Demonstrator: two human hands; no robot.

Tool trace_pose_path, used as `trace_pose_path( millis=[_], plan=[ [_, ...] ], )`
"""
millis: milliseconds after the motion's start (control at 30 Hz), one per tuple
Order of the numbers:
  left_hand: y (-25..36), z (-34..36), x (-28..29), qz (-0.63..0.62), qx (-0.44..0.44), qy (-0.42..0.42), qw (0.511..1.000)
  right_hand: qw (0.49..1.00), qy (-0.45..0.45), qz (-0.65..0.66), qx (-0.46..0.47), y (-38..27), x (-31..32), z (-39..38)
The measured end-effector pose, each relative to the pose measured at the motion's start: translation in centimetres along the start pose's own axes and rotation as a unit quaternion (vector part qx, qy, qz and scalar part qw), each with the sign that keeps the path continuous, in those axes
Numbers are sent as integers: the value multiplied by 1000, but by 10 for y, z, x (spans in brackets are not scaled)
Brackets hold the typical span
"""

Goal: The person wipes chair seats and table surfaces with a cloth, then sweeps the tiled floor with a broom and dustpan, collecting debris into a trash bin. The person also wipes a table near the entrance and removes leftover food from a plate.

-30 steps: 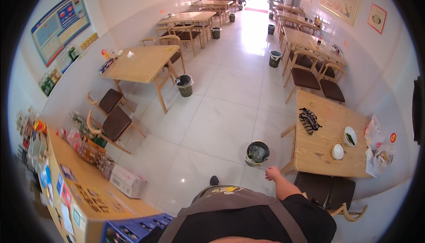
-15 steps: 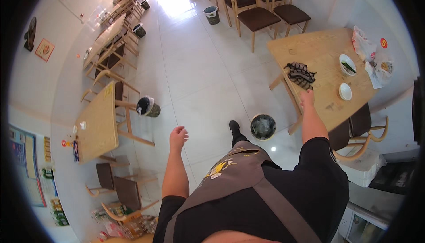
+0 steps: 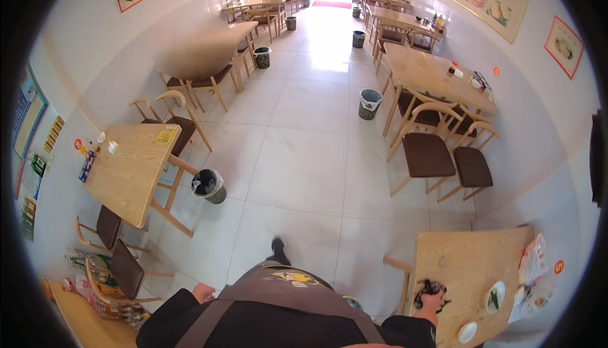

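My right hand reaches onto the light wooden table at the lower right. It closes on a dark crumpled cloth near the table's left edge. Further right on that table are a white dish with green scraps, a small white dish and some plastic bags. My left hand hangs at my left hip, only partly in view, with nothing seen in it. My dark apron fills the bottom of the view.
A wooden table with condiments stands at the left, a black-lined bin by its leg. Brown-seated chairs flank the right-hand tables. A tiled aisle runs to the far door, and packaged goods sit at the lower left.
The view has swung round to look down the aisle. My right hand has closed onto the dark cloth, and my left hand has dropped from out front to my hip.
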State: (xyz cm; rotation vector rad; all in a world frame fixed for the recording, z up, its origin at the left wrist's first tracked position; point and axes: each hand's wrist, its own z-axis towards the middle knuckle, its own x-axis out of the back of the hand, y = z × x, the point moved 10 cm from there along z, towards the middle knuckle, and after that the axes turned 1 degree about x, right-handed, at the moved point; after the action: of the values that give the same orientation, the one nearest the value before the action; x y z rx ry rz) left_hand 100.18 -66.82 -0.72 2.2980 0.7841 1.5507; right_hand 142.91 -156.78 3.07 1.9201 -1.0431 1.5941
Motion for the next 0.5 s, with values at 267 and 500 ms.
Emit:
trace_pose_path(
  millis=[267, 500],
  plan=[
    [-81, 247, 35, -8, 95, -198, 976, 997, 51, 37, -48, -120, -41, -65],
    [-41, 745, 267, 196, -7, -73, 978, 971, -172, 115, 122, -483, -121, -166]
  ],
)
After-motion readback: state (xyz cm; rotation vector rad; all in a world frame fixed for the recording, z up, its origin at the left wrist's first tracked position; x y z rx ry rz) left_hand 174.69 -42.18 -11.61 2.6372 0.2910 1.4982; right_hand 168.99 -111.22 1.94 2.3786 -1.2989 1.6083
